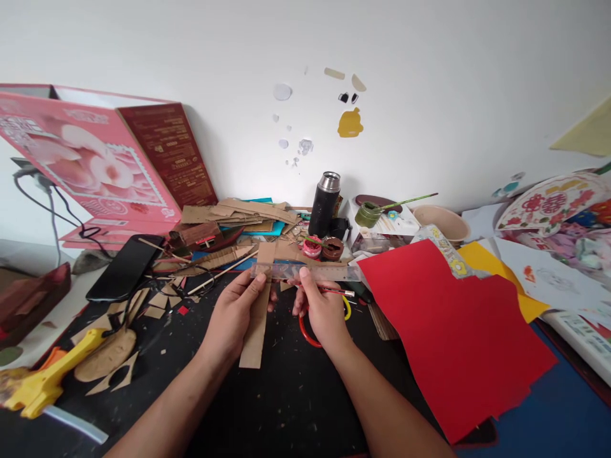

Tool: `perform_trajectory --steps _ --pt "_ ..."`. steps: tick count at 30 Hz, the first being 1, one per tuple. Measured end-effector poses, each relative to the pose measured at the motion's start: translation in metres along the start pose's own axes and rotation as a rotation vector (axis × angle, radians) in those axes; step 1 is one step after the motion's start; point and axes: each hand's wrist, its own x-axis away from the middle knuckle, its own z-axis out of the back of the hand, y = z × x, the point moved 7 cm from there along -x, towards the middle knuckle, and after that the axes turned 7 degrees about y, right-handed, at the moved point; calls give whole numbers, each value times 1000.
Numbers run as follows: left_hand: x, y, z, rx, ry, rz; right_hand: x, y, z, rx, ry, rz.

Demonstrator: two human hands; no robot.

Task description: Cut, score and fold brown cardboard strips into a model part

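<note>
My left hand (241, 308) is closed on a long cardboard strip (258, 327), its thumb pressing the left end of a clear plastic ruler (334, 272) that lies crosswise over the strip. My right hand (322, 312) pinches the ruler near its middle, thumb on top. A slim red pencil (338, 291) with a pale end also sits in the right hand, pointing right. Beneath that hand, partly covered, is a pair of scissors with a red and yellow handle (311, 337). The lower end of the strip points toward me above the black tabletop.
Behind my hands stand an open black flask (325, 203), paint jars (312, 247) and stacked cardboard pieces (238, 213). A yellow glue gun (62, 369), a phone (125, 268) and cardboard scraps lie left. Red paper (458, 331) spreads at right. A pink box (105, 152) stands back left.
</note>
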Motion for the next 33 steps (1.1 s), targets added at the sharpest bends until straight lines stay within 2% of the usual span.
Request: perform_trajectory --steps 33 --pt "0 6 2 16 13 -52 1 10 -5 12 -50 -14"
